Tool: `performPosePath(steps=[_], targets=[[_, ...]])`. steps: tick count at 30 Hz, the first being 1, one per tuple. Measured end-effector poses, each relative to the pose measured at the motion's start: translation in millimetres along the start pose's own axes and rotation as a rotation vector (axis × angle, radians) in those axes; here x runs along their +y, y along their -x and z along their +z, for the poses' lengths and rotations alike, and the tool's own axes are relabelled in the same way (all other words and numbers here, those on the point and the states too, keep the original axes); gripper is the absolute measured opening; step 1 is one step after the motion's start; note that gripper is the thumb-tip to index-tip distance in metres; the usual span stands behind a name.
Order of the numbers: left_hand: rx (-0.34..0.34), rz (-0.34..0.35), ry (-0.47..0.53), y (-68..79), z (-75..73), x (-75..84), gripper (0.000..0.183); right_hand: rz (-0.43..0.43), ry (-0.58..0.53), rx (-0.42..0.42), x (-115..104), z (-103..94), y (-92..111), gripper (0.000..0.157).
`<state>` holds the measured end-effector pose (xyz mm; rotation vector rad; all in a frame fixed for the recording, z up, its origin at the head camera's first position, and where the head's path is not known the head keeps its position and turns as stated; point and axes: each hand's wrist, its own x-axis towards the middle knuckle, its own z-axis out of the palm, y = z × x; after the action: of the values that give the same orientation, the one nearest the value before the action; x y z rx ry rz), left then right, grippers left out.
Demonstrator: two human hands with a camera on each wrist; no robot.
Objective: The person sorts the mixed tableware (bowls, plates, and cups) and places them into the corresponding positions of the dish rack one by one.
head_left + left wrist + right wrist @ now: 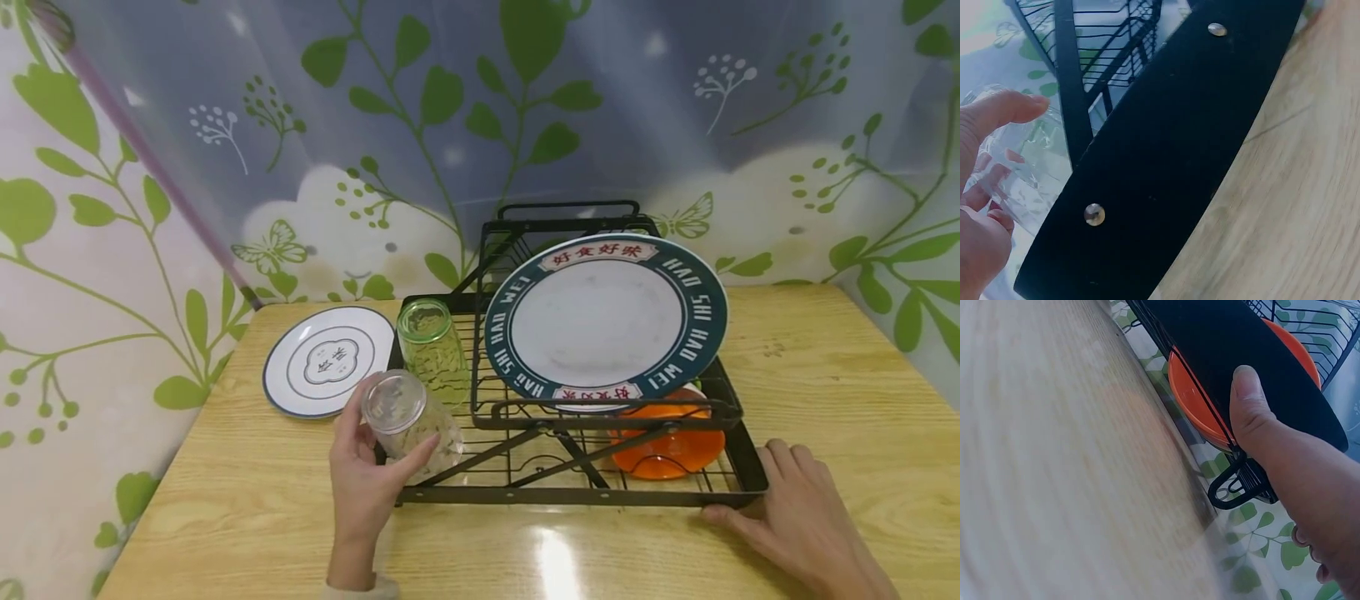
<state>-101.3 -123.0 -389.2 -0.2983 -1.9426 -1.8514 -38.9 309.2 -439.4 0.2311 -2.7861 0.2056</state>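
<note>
A clear glass tumbler [420, 425], base up and tilted, is in my left hand [367, 475] at the front left corner of a black two-tier dish rack [555, 497]. The left wrist view shows my thumb and fingers round the clear glass [1029, 165], behind the rack's front bar [1147, 150]. Just behind it, a green glass [435, 350] stands base up in the lower tier. My right hand [795, 508] grips the rack's front right corner; in the right wrist view the thumb [1250, 403] lies on the black bar and the other fingers are mostly hidden.
A large plate with a dark green rim [607, 325] leans on the upper tier. Below it, an orange bowl [660, 454] sits in the lower tier at right. Left of the rack, a white blue-rimmed plate [292, 367] lies on the wooden table [247, 500]. Patterned cloth [420, 183] hangs behind.
</note>
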Motion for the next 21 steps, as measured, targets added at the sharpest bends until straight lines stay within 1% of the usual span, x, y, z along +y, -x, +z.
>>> performPosePath(steps=[4,7,11,15,18,21], targets=[[-0.013,-0.013,-0.033,0.9,4.0,-1.0,0.089,0.005,-0.002,0.001,-0.6,-0.4,0.7,0.091],[-0.016,-0.023,-0.076,2.3,6.5,-1.3,0.089,0.004,0.001,-0.001,-0.7,-0.8,0.2,0.091],[0.009,-0.035,-0.167,4.8,8.7,-3.0,0.090,0.005,0.012,-0.016,-1.1,-1.4,-0.9,0.091],[0.024,-0.039,-0.220,6.1,10.2,-4.5,0.092,0.014,0.018,-0.027,-1.4,-2.0,-0.6,0.092],[0.009,-0.011,-0.228,4.7,9.2,-5.3,0.091,0.016,0.014,-0.024,-1.5,-2.1,0.1,0.092],[-0.006,0.038,-0.174,1.1,5.0,-5.2,0.085,0.004,0.001,-0.003,-1.1,-1.6,0.9,0.090]])
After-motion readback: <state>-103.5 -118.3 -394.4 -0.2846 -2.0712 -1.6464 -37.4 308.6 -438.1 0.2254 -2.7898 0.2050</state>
